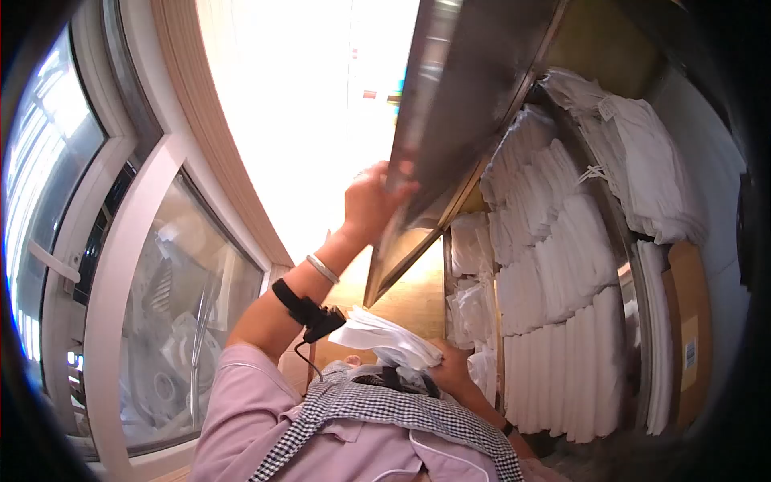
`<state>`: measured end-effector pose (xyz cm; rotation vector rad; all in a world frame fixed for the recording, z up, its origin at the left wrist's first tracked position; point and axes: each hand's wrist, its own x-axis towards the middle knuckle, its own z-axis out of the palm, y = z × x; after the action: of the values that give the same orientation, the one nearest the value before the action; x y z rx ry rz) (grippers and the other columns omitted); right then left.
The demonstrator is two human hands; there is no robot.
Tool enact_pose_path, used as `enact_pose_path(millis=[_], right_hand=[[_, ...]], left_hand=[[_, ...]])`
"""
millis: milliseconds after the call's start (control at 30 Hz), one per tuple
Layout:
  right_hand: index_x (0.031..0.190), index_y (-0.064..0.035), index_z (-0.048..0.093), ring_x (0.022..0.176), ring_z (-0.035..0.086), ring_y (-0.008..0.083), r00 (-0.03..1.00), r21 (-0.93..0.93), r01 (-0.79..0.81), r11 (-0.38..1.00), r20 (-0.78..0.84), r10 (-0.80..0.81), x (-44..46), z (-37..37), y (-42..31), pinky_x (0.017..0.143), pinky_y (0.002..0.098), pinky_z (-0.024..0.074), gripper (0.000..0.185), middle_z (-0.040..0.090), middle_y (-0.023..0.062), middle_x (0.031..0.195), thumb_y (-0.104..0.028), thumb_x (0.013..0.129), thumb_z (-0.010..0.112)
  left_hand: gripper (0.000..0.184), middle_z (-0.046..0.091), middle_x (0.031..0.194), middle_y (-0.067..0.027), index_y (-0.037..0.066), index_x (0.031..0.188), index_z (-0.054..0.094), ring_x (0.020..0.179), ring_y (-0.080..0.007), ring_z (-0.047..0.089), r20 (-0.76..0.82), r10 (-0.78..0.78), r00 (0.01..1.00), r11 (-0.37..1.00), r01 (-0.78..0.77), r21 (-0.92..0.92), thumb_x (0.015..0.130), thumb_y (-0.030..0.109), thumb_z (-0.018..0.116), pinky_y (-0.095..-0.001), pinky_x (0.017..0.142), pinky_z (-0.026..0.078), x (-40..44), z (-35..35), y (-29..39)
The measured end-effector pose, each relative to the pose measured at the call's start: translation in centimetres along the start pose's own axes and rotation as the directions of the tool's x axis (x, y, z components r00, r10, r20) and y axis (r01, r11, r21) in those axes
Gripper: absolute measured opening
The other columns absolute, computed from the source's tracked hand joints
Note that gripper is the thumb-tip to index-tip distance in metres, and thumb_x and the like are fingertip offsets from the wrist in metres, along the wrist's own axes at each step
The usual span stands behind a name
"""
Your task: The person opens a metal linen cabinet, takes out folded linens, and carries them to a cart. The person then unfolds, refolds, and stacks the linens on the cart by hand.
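Raised at the centre, my left hand [376, 201] is at the edge of a dark cabinet door [474, 104], its fingers curled against the edge. Lower down, by the checked apron [377, 406], my right hand [451, 368] grips a folded white cloth [385, 337]. A black device [321, 324] is strapped to my left forearm, with a bracelet [323, 268] nearer the wrist. Part of the door is smeared by motion.
Stacked white cloths [562, 257] fill the open cabinet on the right. A cardboard piece [687, 337] stands at its far right. Windows with pale frames [136, 297] line the left side. Wooden floor [418, 297] shows below the door.
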<state>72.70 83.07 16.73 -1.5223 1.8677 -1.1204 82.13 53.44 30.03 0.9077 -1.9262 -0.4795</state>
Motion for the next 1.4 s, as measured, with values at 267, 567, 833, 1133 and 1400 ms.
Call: enact_pose_path(millis=[267, 567, 833, 1133, 1400], right_hand=[[0.095, -0.0049, 0.063, 0.074, 0.067, 0.0362, 0.999, 0.087, 0.017, 0.996, -0.038, -0.014, 1.6, 1.1, 1.0, 0.062, 0.039, 0.0509, 0.014, 0.065, 0.0186, 0.078, -0.01, 0.082, 0.064], [0.108, -0.0022, 0.063, 0.09, 0.066, 0.0316, 0.959, 0.142, 0.205, 0.968, -0.228, -0.17, 8.1, 1.2, 5.0, 0.076, 0.0409, 0.0501, 0.027, 0.067, 0.0197, 0.095, -0.018, 0.086, 0.064], [0.091, -0.0049, 0.063, 0.074, 0.066, 0.035, 0.967, 0.076, -0.145, 0.987, -0.199, 0.157, 22.5, 0.9, 5.6, 0.062, 0.0401, 0.0503, 0.021, 0.064, 0.0192, 0.077, -0.019, 0.078, 0.07], [0.096, -0.0024, 0.064, 0.071, 0.061, 0.019, 0.777, 0.224, -0.076, 0.972, -0.597, 0.199, 48.2, -3.5, 5.0, 0.066, 0.0316, 0.0484, 0.022, 0.065, 0.0125, 0.079, -0.014, 0.079, 0.072], [0.105, 0.0051, 0.063, 0.078, 0.062, 0.0153, 0.805, 0.695, 0.212, 0.687, -0.523, 0.28, 79.9, -16.0, 1.1, 0.069, 0.0296, 0.0479, 0.04, 0.066, 0.0084, 0.09, -0.023, 0.078, 0.072]], left_hand=[[0.041, 0.059, 0.082, -0.0102, 0.007, 0.091, 0.054, 0.079, -0.0287, 0.061, 0.128, 0.433, 0.893, 0.902, -0.43, -0.051, 0.075, 0.037, 0.076, -0.0389, 0.073, 0.047, -4.8, 5.6, 9.1], [0.043, 0.057, 0.106, -0.0136, 0.003, 0.112, 0.05, 0.094, -0.0308, 0.057, 0.311, 0.703, 0.64, 0.707, -0.578, -0.408, 0.083, 0.029, 0.068, -0.042, 0.091, 0.044, -5.2, 9.9, 11.0], [0.032, 0.062, 0.11, -0.0156, 0.004, 0.112, 0.058, 0.093, -0.0316, 0.062, 0.31, 0.465, 0.83, 0.853, -0.325, -0.41, 0.084, 0.013, 0.069, -0.0393, 0.084, 0.051, 7.7, 9.8, -5.1], [0.03, 0.066, 0.099, -0.0135, -0.003, 0.113, 0.058, 0.085, -0.0194, 0.065, 0.423, -0.392, 0.817, 0.8, 0.53, -0.282, 0.092, 0.018, 0.059, -0.0282, 0.07, 0.052, 20.8, 18.8, -32.6], [0.063, 0.046, 0.13, -0.022, -0.006, 0.132, 0.042, 0.114, -0.031, 0.051, 0.701, -0.653, 0.287, 0.3, 0.948, -0.109, 0.092, 0.04, 0.057, -0.0464, 0.088, 0.047, 32.8, 28.3, -43.8]])
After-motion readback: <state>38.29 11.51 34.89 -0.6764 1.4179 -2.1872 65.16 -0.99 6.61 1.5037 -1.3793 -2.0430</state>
